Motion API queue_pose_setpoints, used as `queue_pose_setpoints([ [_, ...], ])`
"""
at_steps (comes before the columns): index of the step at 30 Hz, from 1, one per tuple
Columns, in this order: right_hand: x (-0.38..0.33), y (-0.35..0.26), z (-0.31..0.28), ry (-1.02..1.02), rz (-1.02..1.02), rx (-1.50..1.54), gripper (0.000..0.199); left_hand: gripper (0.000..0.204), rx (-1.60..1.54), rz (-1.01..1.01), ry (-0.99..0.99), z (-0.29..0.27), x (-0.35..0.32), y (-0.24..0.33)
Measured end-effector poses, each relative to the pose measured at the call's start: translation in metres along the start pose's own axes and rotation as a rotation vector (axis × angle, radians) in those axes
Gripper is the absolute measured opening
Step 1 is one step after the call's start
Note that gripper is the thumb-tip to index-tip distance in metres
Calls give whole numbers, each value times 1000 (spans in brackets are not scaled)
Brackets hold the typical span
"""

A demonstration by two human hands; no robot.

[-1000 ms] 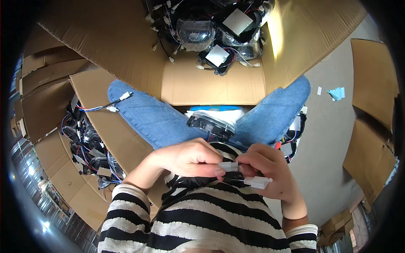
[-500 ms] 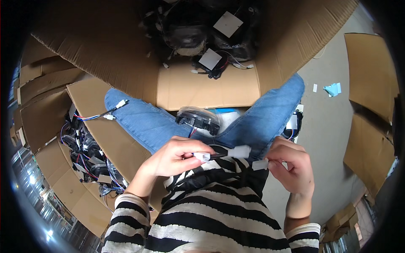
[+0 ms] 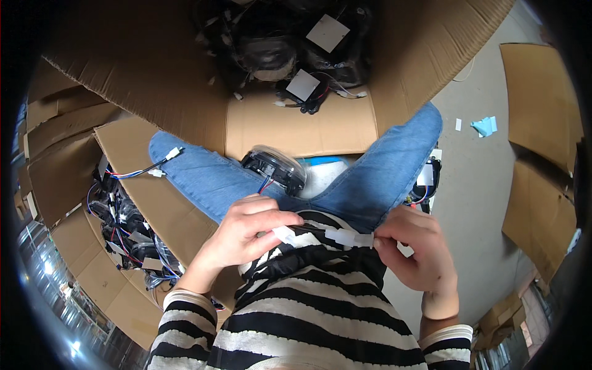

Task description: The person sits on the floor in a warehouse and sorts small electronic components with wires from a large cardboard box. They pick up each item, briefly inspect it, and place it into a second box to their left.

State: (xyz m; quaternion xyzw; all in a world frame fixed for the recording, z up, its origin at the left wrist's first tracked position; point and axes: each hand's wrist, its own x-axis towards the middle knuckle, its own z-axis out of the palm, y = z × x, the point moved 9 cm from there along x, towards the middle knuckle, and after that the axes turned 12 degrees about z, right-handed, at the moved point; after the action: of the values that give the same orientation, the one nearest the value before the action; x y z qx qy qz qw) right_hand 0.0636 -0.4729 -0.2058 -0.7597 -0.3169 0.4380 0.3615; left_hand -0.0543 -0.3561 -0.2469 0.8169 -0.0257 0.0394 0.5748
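Note:
My left hand (image 3: 243, 231) is closed, thumb and forefinger pinching a short black cable (image 3: 308, 230). One white plug (image 3: 283, 235) sits by its fingertips, and a larger white connector (image 3: 338, 237) is at the cable's right end. My right hand (image 3: 413, 246) pinches a small flat-looking white piece (image 3: 365, 240), which meets or overlaps that connector's end; whether they are joined I cannot tell. Just beyond my left hand, a lamp unit (image 3: 277, 168) with a clear cover and black housing rests tilted in my lap. Coloured wires (image 3: 265, 184) run from it toward my left hand.
Ahead stands a deep open carton (image 3: 302, 129) holding several bagged black units (image 3: 271, 55). Another carton (image 3: 148, 191) at left holds more wired units (image 3: 126, 228). A unit (image 3: 425, 177) lies beside my right knee; a blue scrap (image 3: 483, 126) is on the floor.
The right hand has moved left, bringing the white piece against the connector. The lamp unit has shifted left and turned in my lap.

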Motion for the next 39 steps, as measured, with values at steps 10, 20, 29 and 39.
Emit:
queue_pose_setpoints([
  [10,1,-4,9,-33,-108,84,9,23,249,68,46,-16,-10,38],
  [20,20,24,24,-158,12,199,3,9,918,-903,313,-167,-217,191],
  [29,16,35,34,-273,-31,245,4,32,1112,-1186,-80,-152,-248,93],
  [39,15,73,7,-123,155,330,3,33,747,-447,-233,-18,106,-218],
])
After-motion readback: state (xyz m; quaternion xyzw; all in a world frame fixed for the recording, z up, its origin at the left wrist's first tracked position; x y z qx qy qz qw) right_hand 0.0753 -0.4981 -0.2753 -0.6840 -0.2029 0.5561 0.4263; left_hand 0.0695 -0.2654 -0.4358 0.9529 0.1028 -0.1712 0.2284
